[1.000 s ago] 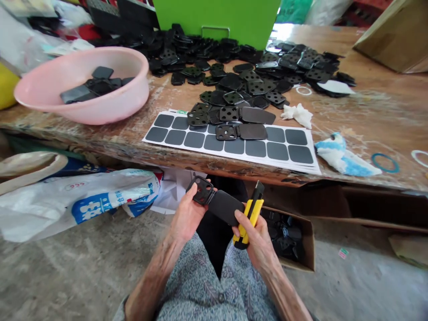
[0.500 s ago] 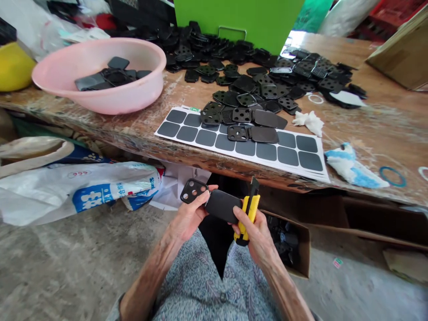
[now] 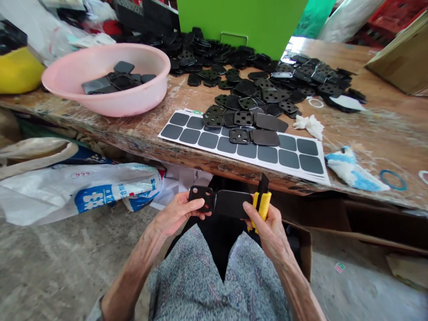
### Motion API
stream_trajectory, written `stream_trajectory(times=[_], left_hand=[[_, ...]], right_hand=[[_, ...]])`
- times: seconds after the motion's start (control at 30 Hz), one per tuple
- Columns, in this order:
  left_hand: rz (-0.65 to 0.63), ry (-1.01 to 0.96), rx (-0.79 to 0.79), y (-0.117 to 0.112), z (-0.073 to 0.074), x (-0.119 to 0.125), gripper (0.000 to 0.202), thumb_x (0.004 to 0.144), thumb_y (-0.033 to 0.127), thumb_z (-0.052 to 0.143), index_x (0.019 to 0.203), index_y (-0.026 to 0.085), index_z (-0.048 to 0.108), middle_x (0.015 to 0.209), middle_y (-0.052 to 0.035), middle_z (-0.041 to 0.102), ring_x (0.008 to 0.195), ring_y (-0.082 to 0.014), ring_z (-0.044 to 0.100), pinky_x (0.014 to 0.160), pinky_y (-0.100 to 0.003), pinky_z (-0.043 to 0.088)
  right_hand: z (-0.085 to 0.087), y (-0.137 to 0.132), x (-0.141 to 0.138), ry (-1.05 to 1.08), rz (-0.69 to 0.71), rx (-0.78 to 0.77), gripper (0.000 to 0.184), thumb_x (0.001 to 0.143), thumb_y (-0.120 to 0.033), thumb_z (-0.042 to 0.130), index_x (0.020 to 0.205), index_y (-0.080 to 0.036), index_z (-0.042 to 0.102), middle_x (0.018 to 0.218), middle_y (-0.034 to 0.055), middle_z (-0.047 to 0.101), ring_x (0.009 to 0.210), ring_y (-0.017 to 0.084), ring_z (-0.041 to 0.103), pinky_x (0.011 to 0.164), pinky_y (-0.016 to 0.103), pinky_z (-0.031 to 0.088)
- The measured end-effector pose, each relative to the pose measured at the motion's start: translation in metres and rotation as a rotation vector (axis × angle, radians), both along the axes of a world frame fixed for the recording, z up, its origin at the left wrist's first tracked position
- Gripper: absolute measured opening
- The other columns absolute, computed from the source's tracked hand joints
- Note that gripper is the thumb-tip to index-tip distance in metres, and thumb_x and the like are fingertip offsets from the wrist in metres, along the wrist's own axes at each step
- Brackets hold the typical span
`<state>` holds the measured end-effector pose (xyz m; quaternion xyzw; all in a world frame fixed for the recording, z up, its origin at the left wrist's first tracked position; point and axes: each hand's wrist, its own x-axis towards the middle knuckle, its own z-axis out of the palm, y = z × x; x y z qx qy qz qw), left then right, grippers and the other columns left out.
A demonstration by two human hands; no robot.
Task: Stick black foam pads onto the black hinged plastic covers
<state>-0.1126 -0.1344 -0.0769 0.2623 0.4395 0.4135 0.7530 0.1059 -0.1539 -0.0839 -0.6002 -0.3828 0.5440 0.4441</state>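
My left hand grips a black two-part plastic piece above my lap, its holed frame by the fingers. A flat black pad joins that frame on the right, and its right end touches my right hand. That hand is closed around a yellow utility knife with a dark blade end pointing up. The knife's lower part is hidden by my fingers. Both hands are below the table's front edge.
A worn wooden table holds a sheet of black square pads, several black pieces and a pink basin of more pieces. A cardboard box stands below right; a woven bag lies left.
The black piece has turned from tilted to nearly level. Both hands and the knife have shifted right, and the knife stands more upright. The whole view has shifted slightly.
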Motion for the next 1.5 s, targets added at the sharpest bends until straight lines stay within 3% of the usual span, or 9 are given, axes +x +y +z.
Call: stream_trajectory(times=[0.1,0.3,0.4,0.53,0.7,0.87,1.03,1.33,1.5], left_hand=[[-0.065,0.175,0.051,0.003,0.0,0.002,0.007,0.072,0.023,0.074,0.071,0.016,0.073,0.071,-0.0109,0.072,0.059,-0.02,0.066,0.051,-0.026,0.048],[0.219,0.331,0.12,0.001,-0.015,0.024,0.009,0.071,0.023,0.076,0.069,0.016,0.071,0.064,-0.0066,0.071,0.054,-0.0162,0.064,0.051,-0.023,0.049],[0.184,0.208,0.104,0.001,-0.015,0.023,0.011,0.076,0.027,0.073,0.07,0.017,0.072,0.067,-0.0065,0.072,0.056,-0.0155,0.064,0.053,-0.023,0.049],[0.093,0.054,0.041,0.0,-0.011,0.018,0.022,0.078,0.034,0.07,0.066,0.016,0.071,0.066,-0.0087,0.071,0.054,-0.0159,0.063,0.049,-0.024,0.047],[0.043,-0.059,0.013,-0.003,-0.012,0.018,0.023,0.079,0.033,0.07,0.064,0.016,0.071,0.067,-0.0112,0.071,0.055,-0.0165,0.063,0.05,-0.025,0.047],[0.175,-0.095,-0.034,0.003,-0.005,0.025,0.026,0.075,0.037,0.074,0.066,0.013,0.071,0.063,-0.0083,0.068,0.051,-0.0146,0.061,0.048,-0.023,0.047],[0.282,-0.074,-0.054,0.012,0.003,0.028,0.014,0.075,0.029,0.074,0.079,0.015,0.075,0.078,-0.0076,0.073,0.059,-0.0149,0.062,0.05,-0.025,0.052],[-0.041,-0.046,-0.045,0.025,0.006,0.008,0.009,0.069,0.016,0.074,0.077,0.011,0.076,0.069,-0.0103,0.072,0.058,-0.0178,0.067,0.056,-0.026,0.054],[-0.055,-0.018,-0.025,0.034,0.008,0.009,0.008,0.068,0.018,0.074,0.072,0.012,0.075,0.067,-0.0082,0.071,0.056,-0.0162,0.065,0.056,-0.026,0.055]], right_hand=[[0.01,0.004,0.0,-0.144,0.035,0.094,0.032,0.076,-0.049,0.068,0.07,-0.02,0.053,0.051,-0.0062,0.041,0.045,0.009,0.036,0.043,0.024,0.029],[0.017,-0.004,-0.01,-0.443,0.024,0.296,0.023,0.078,-0.037,0.067,0.067,-0.022,0.053,0.053,-0.0064,0.039,0.047,0.009,0.03,0.045,0.024,0.026],[0.009,-0.003,-0.007,-0.306,-0.003,0.182,0.03,0.076,-0.044,0.069,0.065,-0.021,0.053,0.052,-0.0061,0.041,0.046,0.008,0.033,0.044,0.024,0.028],[0.001,0.003,0.001,0.1,-0.075,-0.013,0.037,0.068,-0.048,0.076,0.085,-0.019,0.06,0.059,-0.0055,0.048,0.048,0.008,0.041,0.043,0.022,0.034],[0.006,0.01,0.002,0.263,-0.055,-0.019,0.04,0.065,-0.044,0.079,0.088,-0.017,0.06,0.057,-0.0054,0.051,0.044,0.007,0.042,0.041,0.021,0.033],[0.003,0.009,-0.007,0.314,-0.069,-0.013,0.039,0.066,-0.045,0.078,0.084,-0.017,0.058,0.053,-0.0061,0.05,0.041,0.007,0.039,0.04,0.021,0.03],[-0.003,0.001,-0.012,0.298,-0.065,0.014,0.036,0.07,-0.046,0.076,0.08,-0.018,0.055,0.055,-0.0045,0.055,0.041,0.006,0.039,0.041,0.02,0.027],[0.005,0.012,0.002,0.289,-0.021,-0.043,0.037,0.064,-0.043,0.08,0.081,-0.017,0.06,0.054,-0.0043,0.054,0.044,0.007,0.045,0.037,0.018,0.032],[0.007,0.017,0.001,0.324,-0.05,-0.052,0.038,0.06,-0.042,0.083,0.077,-0.016,0.06,0.056,-0.005,0.051,0.044,0.006,0.046,0.036,0.016,0.034]])
